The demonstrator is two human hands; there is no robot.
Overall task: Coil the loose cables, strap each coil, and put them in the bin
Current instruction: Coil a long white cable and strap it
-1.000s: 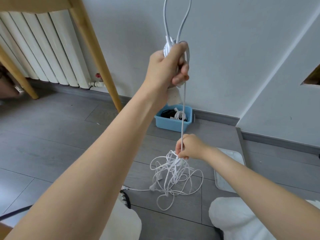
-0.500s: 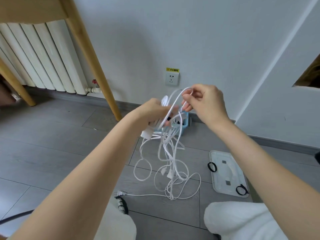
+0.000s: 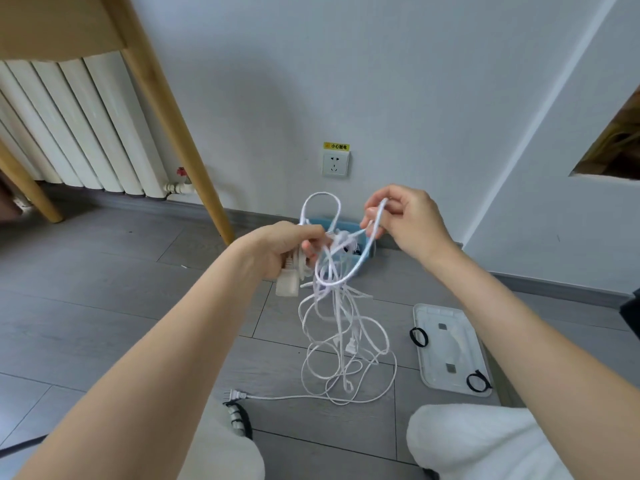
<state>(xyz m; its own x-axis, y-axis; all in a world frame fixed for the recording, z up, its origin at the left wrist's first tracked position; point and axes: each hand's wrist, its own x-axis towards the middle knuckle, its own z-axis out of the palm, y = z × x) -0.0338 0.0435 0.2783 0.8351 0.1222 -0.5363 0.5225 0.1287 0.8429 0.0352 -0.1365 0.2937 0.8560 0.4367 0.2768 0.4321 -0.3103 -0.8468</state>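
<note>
The left hand (image 3: 284,247) grips a bunch of white cable (image 3: 341,327) with its fingers curled round it, a white adapter block (image 3: 287,284) hanging just below the fist. The right hand (image 3: 401,220) pinches one loop of the same cable between thumb and fingertips, raised just right of the left. The rest of the cable trails down in a loose tangle onto the floor (image 3: 104,306), ending in a two-pin plug (image 3: 232,395). The hands and loops hide most of the blue bin (image 3: 367,252) by the skirting. To the right lies a clear lid (image 3: 450,348) with two black straps (image 3: 418,337) at its edges. Grey plank flooring meets a pale wall with a socket (image 3: 335,163), a white radiator (image 3: 79,129) and a wooden table leg (image 3: 180,129).
</note>
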